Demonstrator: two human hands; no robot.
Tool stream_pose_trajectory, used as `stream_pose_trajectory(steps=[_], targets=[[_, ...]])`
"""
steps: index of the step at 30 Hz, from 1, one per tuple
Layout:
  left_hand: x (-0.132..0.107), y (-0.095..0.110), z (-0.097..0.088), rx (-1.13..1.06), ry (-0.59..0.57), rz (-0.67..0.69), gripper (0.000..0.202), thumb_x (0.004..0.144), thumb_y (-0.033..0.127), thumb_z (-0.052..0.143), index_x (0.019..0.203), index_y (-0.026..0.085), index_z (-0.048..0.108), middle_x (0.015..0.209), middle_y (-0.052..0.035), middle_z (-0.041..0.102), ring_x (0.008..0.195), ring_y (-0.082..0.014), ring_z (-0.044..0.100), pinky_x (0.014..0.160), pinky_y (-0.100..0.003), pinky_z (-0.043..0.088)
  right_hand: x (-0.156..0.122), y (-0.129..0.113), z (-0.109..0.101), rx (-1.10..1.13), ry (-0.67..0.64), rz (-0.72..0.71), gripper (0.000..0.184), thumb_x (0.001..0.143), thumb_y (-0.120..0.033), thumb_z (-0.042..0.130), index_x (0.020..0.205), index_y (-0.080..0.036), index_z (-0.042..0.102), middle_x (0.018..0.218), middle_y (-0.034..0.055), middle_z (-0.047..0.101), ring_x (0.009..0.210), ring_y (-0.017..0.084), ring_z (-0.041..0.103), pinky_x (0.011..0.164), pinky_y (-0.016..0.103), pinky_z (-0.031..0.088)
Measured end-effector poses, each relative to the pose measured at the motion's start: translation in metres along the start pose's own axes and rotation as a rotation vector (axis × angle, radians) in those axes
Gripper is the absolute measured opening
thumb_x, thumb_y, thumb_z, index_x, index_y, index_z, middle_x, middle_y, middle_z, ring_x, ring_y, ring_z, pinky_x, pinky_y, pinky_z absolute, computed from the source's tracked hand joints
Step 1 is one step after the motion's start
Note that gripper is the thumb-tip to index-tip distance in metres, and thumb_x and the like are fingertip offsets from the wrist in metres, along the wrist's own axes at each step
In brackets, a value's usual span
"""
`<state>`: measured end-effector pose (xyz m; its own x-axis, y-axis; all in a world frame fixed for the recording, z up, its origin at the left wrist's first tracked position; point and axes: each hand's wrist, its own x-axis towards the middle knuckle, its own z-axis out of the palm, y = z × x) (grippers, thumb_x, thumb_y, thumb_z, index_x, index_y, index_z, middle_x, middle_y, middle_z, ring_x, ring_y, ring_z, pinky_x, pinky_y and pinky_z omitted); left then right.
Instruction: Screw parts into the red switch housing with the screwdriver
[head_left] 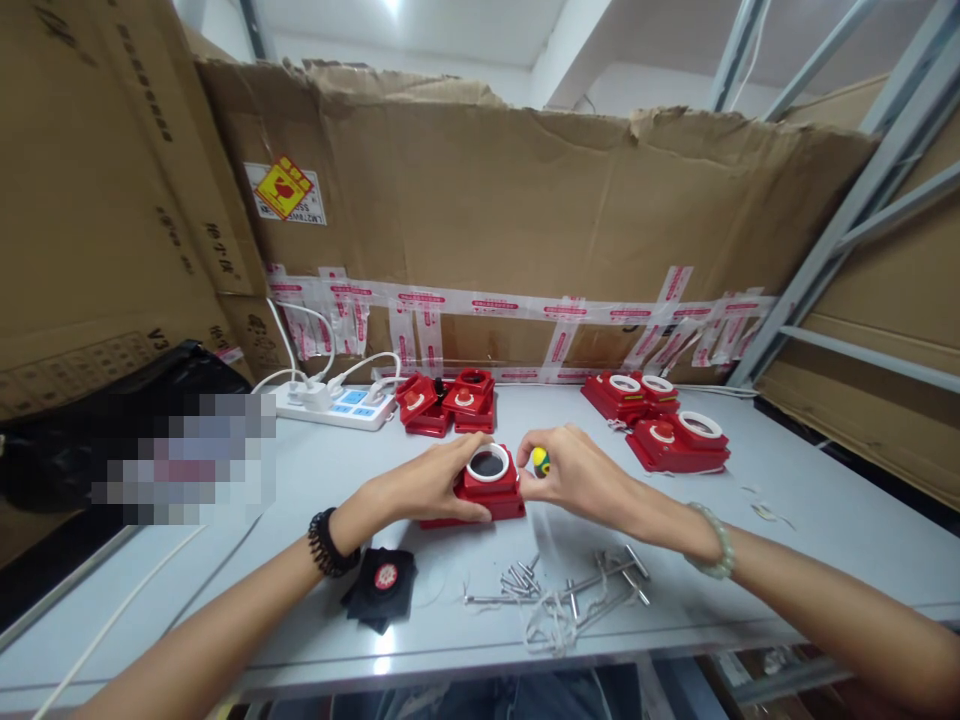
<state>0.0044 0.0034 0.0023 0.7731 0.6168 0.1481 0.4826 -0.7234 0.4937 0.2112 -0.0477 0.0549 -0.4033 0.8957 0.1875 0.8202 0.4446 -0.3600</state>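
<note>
In the middle of the table sits a red housing (491, 505) with a white ring (487, 462) around a dark round opening on top. My left hand (427, 485) wraps around its left side, thumb along the front and fingers behind. My right hand (589, 480) is curled at the housing's right side, with the yellow-and-green handle of what looks like a screwdriver (541, 461) in it. The tool's tip cannot be made out. Nearer the front edge lie several metal pins (521, 578), a T-handled metal tool (600, 575) and tangled white strips (551, 625).
Behind stand more red housings, one group (450, 400) at the left and another (679, 442) at the right. A white power strip (352, 408) with plugged cables lies left. Black square sheets (382, 590) rest at the front. A tall cardboard sheet (480, 210) closes off the back.
</note>
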Motion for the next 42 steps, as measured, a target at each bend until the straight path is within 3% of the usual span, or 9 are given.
stream_pose_trajectory(steps=[4,11,16,21,24,28,34,38,42], targets=[[-0.001,-0.001,0.0,0.012,0.001,-0.006,0.074,0.07,0.051,0.069,0.129,0.02,0.036,0.125,-0.0143,0.05,0.109,-0.0307,0.052,0.09,-0.04,0.043,-0.014,-0.004,-0.005,0.095,-0.069,-0.06,0.014,0.064,-0.017,0.057,0.071,-0.017,0.068,0.055,-0.0012,0.061,0.047,0.008,0.042,0.05,0.02,0.033],[-0.002,0.004,0.0,-0.001,0.02,-0.017,0.071,0.068,0.05,0.071,0.124,0.019,0.04,0.123,-0.0131,0.052,0.108,-0.0308,0.053,0.09,-0.04,0.043,-0.033,-0.002,0.029,-0.025,-0.287,-0.028,0.016,0.064,-0.017,0.057,0.07,-0.017,0.071,0.065,0.0064,0.069,0.061,0.016,0.058,0.057,0.024,0.038],[-0.003,0.008,0.0,-0.015,0.043,-0.038,0.069,0.068,0.046,0.071,0.124,0.019,0.04,0.121,-0.0123,0.053,0.107,-0.0302,0.053,0.09,-0.04,0.043,-0.029,-0.006,0.004,0.132,-0.074,-0.026,0.014,0.071,-0.018,0.053,0.078,-0.018,0.065,0.063,-0.0002,0.062,0.056,0.011,0.051,0.055,0.022,0.037],[-0.013,0.003,-0.008,-0.066,0.035,0.009,0.09,0.069,0.043,0.071,0.141,0.025,0.02,0.14,-0.0116,0.037,0.121,-0.0299,0.044,0.099,-0.04,0.038,-0.027,-0.006,-0.031,0.359,0.216,0.041,0.021,0.073,-0.018,0.052,0.094,-0.021,0.052,0.056,-0.0076,0.047,0.049,0.009,0.039,0.046,0.02,0.032],[-0.023,-0.004,-0.018,-0.052,0.005,-0.036,0.089,0.068,0.038,0.071,0.14,0.025,0.021,0.137,-0.0106,0.041,0.118,-0.0292,0.047,0.098,-0.039,0.039,-0.025,-0.002,-0.039,0.369,0.36,0.02,0.023,0.072,-0.015,0.052,0.094,-0.022,0.048,0.059,-0.0075,0.048,0.052,0.01,0.041,0.051,0.022,0.036],[-0.03,-0.009,-0.024,0.08,0.034,-0.146,0.078,0.073,0.049,0.066,0.136,0.023,0.028,0.127,-0.0122,0.052,0.109,-0.0308,0.053,0.09,-0.039,0.042,-0.021,0.004,-0.037,0.351,0.394,0.019,0.023,0.074,-0.018,0.052,0.096,-0.022,0.047,0.06,-0.0072,0.049,0.054,0.011,0.042,0.054,0.024,0.037],[-0.028,-0.004,-0.023,0.155,0.15,-0.333,0.075,0.089,0.059,0.037,0.144,0.016,0.011,0.086,-0.0086,0.065,0.076,-0.0275,0.061,0.074,-0.039,0.045,-0.02,0.005,-0.032,0.32,0.369,0.07,0.024,0.076,-0.022,0.054,0.099,-0.023,0.047,0.061,-0.0071,0.049,0.055,0.011,0.043,0.054,0.025,0.037],[-0.035,0.003,-0.031,-0.075,0.104,-0.233,0.081,0.085,0.053,0.051,0.145,0.027,0.004,0.118,-0.0111,0.055,0.081,-0.0218,0.062,0.076,-0.035,0.049,-0.018,0.0,-0.03,0.436,0.426,0.028,0.022,0.078,-0.021,0.054,0.099,-0.023,0.047,0.058,-0.0083,0.045,0.05,0.01,0.04,0.049,0.023,0.035],[-0.037,0.001,-0.039,-0.018,0.064,-0.037,0.081,0.07,0.043,0.072,0.138,0.034,0.028,0.137,-0.0065,0.039,0.112,-0.0272,0.05,0.095,-0.041,0.042,-0.013,-0.009,-0.032,0.681,0.546,-0.054,0.009,0.082,-0.025,0.054,0.089,-0.022,0.049,0.051,-0.0095,0.042,0.043,0.007,0.037,0.041,0.021,0.03]])
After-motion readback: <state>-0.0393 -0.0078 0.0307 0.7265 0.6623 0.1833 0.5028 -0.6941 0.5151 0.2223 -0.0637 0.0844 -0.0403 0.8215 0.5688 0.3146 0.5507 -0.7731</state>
